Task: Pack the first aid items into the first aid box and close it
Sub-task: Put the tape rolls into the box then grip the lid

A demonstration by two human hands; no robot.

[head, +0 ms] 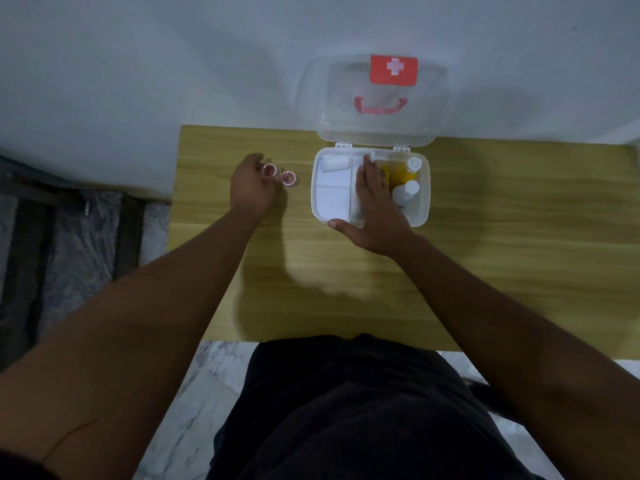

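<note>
The white first aid box (320, 209) stands open on the wooden table, its clear lid (429, 98) with a red cross and red handle leaning back against the wall. Inside lie a white bandage roll (334, 164), a yellow bottle (403, 173) and a white bottle (405, 194). My right hand (375, 206) lies flat over the box's middle compartment, its fingertips on a small white item (369, 156); I cannot tell if it grips it. My left hand (251, 187) is left of the box, fingers closing on a small red tape roll (268, 170). A second red tape roll (289, 178) sits beside it on the table.
The table (485, 237) butts against a white wall. A dark striped rug (69, 244) lies on the floor to the left. Marble floor shows at the table's near edge, next to my dark clothing.
</note>
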